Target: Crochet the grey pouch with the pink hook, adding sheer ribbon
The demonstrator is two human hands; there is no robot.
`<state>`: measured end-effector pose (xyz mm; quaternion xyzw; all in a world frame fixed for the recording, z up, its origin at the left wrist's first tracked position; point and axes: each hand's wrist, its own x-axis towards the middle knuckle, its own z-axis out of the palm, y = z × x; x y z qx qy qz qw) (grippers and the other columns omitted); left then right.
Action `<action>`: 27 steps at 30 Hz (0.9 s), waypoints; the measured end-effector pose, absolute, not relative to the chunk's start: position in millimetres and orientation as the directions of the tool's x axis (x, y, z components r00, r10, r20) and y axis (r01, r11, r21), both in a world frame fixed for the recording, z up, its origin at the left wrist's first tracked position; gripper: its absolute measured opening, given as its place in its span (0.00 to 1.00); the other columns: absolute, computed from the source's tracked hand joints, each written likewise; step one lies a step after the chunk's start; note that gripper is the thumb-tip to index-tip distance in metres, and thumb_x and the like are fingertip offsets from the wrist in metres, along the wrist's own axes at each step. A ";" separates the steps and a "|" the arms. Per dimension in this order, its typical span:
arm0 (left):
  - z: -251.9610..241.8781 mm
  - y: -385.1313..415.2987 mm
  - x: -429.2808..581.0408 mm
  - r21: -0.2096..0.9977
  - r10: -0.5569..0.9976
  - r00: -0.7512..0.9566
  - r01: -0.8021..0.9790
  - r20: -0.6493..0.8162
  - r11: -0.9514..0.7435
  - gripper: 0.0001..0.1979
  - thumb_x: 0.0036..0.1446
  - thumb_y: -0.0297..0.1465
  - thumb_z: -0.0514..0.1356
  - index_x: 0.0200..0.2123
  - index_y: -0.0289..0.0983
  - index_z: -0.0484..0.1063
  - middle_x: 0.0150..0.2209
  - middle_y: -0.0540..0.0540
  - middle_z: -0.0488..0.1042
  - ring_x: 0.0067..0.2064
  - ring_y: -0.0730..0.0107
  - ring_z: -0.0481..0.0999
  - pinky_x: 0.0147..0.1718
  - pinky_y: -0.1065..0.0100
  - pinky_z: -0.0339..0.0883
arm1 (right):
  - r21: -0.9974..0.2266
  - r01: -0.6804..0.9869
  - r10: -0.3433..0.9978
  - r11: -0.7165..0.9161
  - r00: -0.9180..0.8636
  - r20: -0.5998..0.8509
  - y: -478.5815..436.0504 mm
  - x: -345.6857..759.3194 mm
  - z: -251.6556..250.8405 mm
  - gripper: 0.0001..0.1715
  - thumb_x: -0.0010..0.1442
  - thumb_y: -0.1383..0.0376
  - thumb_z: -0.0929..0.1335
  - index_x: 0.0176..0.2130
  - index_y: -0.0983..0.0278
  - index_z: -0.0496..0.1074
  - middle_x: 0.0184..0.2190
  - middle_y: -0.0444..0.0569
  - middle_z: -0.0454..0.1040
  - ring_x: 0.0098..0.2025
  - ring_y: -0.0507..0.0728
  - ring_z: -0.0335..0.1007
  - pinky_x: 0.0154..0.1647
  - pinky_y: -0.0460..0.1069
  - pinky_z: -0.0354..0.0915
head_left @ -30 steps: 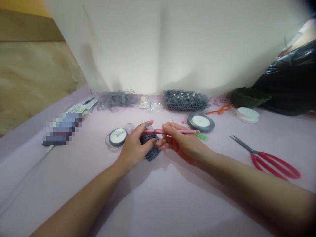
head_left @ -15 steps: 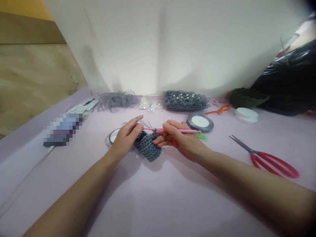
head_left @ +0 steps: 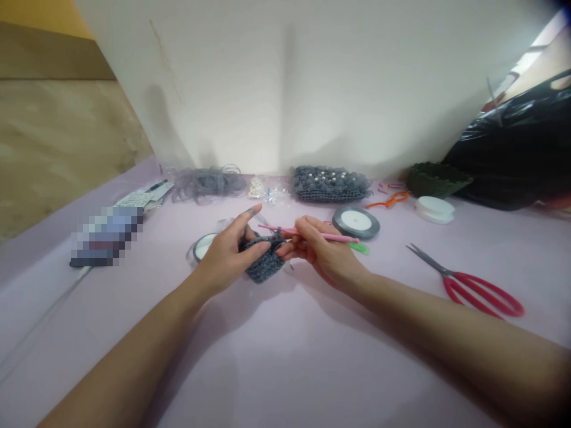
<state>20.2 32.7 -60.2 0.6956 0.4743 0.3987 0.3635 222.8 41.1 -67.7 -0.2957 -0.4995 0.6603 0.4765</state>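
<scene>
The person is working a stitch with bare hands. The left hand [head_left: 227, 255] is holding a small gray crocheted piece [head_left: 263, 268], pinching it between the thumb and fingers, with one finger pointing up and away. The right hand [head_left: 321, 249] is gripping a pink crochet hook [head_left: 312, 232] closed around it like a pencil, and the long end is poking out to the right past the fingers. The hook's tip is reaching left over the top edge of the piece, and a bit of gray yarn is looping around the hook there. The piece is sitting between the two hands, just under the hook, and it is not lying on the table. This looks like the middle of one stitch, and the next move seems to call for the left hand keeping the piece firm while the hook catches the yarn. A white-centered ribbon spool [head_left: 203, 246] is sitting just behind the left hand, and a gray ribbon spool [head_left: 355, 223] is lying just past the right hand. Red-handled scissors [head_left: 473, 291] are lying well to the right of the grip.
</scene>
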 end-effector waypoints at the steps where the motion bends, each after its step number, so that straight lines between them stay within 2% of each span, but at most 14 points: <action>1: -60.3 32.7 20.7 0.898 0.949 0.232 0.337 0.214 -0.285 0.34 0.58 0.37 0.63 0.66 0.44 0.56 0.30 0.53 0.61 0.32 0.73 0.64 0.32 0.69 0.60 | -0.944 -0.326 0.926 -0.043 -0.369 0.085 40.6 222.0 -67.7 0.18 0.63 0.52 0.68 0.33 0.65 0.67 0.27 0.48 0.78 0.31 0.54 0.79 0.34 0.48 0.74; 6: -59.0 30.9 23.6 0.960 0.963 0.215 0.188 0.164 -0.206 0.35 0.56 0.34 0.64 0.65 0.45 0.57 0.40 0.50 0.67 0.37 0.73 0.70 0.39 0.69 0.65 | -0.961 -0.277 0.920 -0.009 -0.378 0.100 38.1 220.1 -68.0 0.19 0.63 0.51 0.67 0.31 0.64 0.66 0.24 0.45 0.75 0.25 0.51 0.74 0.26 0.45 0.69; 9: -59.8 31.3 23.7 0.974 0.966 0.209 0.135 0.151 -0.182 0.35 0.55 0.33 0.65 0.65 0.44 0.57 0.39 0.50 0.68 0.38 0.73 0.71 0.40 0.68 0.66 | -0.959 -0.282 0.918 -0.013 -0.383 0.100 37.4 220.9 -67.5 0.19 0.63 0.51 0.67 0.31 0.63 0.66 0.21 0.42 0.72 0.22 0.48 0.69 0.23 0.43 0.66; 14: -65.4 29.6 30.9 0.972 0.973 0.159 0.142 0.166 -0.189 0.35 0.54 0.31 0.65 0.64 0.43 0.58 0.37 0.51 0.67 0.36 0.74 0.71 0.38 0.70 0.66 | -0.957 -0.276 0.917 -0.087 -0.399 0.032 35.9 221.6 -61.9 0.19 0.61 0.51 0.69 0.32 0.63 0.65 0.30 0.44 0.74 0.21 0.47 0.70 0.19 0.41 0.64; 18: -69.4 24.8 40.5 0.974 0.980 0.119 0.138 0.163 -0.178 0.33 0.55 0.32 0.64 0.63 0.42 0.59 0.34 0.52 0.67 0.36 0.73 0.70 0.37 0.71 0.65 | -0.950 -0.266 0.901 -0.162 -0.433 -0.033 34.6 220.9 -61.1 0.18 0.61 0.52 0.69 0.33 0.63 0.65 0.30 0.43 0.73 0.25 0.50 0.76 0.23 0.43 0.70; 21: -71.5 28.6 36.9 0.971 0.982 0.071 0.153 0.172 -0.181 0.27 0.59 0.36 0.60 0.61 0.40 0.63 0.33 0.51 0.70 0.37 0.71 0.71 0.40 0.68 0.65 | -0.958 -0.255 0.914 -0.130 -0.406 -0.016 33.8 220.8 -64.3 0.17 0.62 0.53 0.68 0.32 0.63 0.66 0.26 0.44 0.74 0.29 0.52 0.78 0.30 0.45 0.74; 23: -73.2 35.3 29.0 0.948 0.978 0.016 0.244 0.209 -0.206 0.20 0.60 0.37 0.58 0.55 0.39 0.69 0.38 0.49 0.74 0.40 0.68 0.72 0.44 0.66 0.64 | -0.968 -0.238 0.921 -0.083 -0.388 0.016 33.0 221.4 -66.5 0.17 0.64 0.53 0.67 0.32 0.63 0.67 0.24 0.45 0.76 0.28 0.52 0.77 0.31 0.46 0.74; 25: -74.9 41.9 20.4 0.900 0.963 -0.033 0.366 0.268 -0.238 0.13 0.61 0.37 0.57 0.43 0.38 0.75 0.47 0.45 0.75 0.45 0.64 0.73 0.47 0.64 0.63 | -0.973 -0.228 0.917 -0.041 -0.396 0.054 31.7 222.4 -68.2 0.16 0.65 0.54 0.65 0.33 0.63 0.67 0.25 0.47 0.78 0.28 0.52 0.77 0.32 0.46 0.73; 27: -75.8 45.4 14.2 0.837 0.939 -0.057 0.473 0.339 -0.273 0.10 0.60 0.36 0.57 0.32 0.37 0.74 0.49 0.44 0.75 0.51 0.60 0.72 0.48 0.64 0.62 | -0.975 -0.221 0.910 -0.003 -0.405 0.089 29.7 223.4 -69.2 0.15 0.66 0.55 0.65 0.34 0.64 0.67 0.27 0.48 0.80 0.29 0.52 0.77 0.33 0.47 0.73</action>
